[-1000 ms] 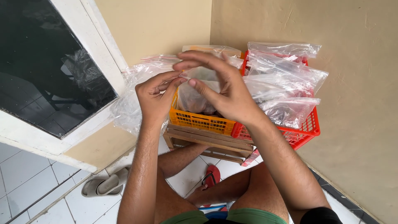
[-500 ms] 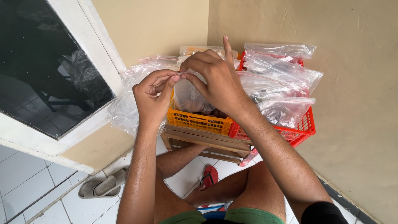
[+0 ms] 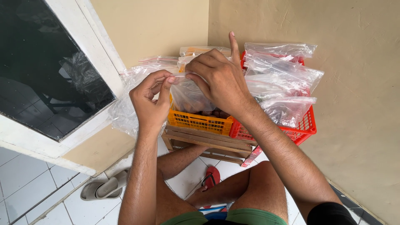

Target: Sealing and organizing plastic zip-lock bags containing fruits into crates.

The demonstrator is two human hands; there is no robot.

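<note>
Beige plastered walls (image 3: 333,25) are meeting in a corner ahead, and a white-framed dark glass window (image 3: 41,71) is filling the left side. Down on the white tiled floor (image 3: 25,187), a grey slide sandal (image 3: 102,188) is lying by the wall and a red flip-flop (image 3: 212,177) is sitting under the person's foot. A slatted wooden stool (image 3: 204,143) is carrying an orange plastic basket (image 3: 200,121) and, touching it on the right, a red plastic basket (image 3: 302,129) that is overflowing with clear zip bags (image 3: 283,79). Held up above the orange basket is a small clear plastic zip bag (image 3: 187,98). The right hand (image 3: 218,79) is pinching its top edge, index finger sticking up. The left hand (image 3: 152,102) is pinching the same strip at its left end.
</note>
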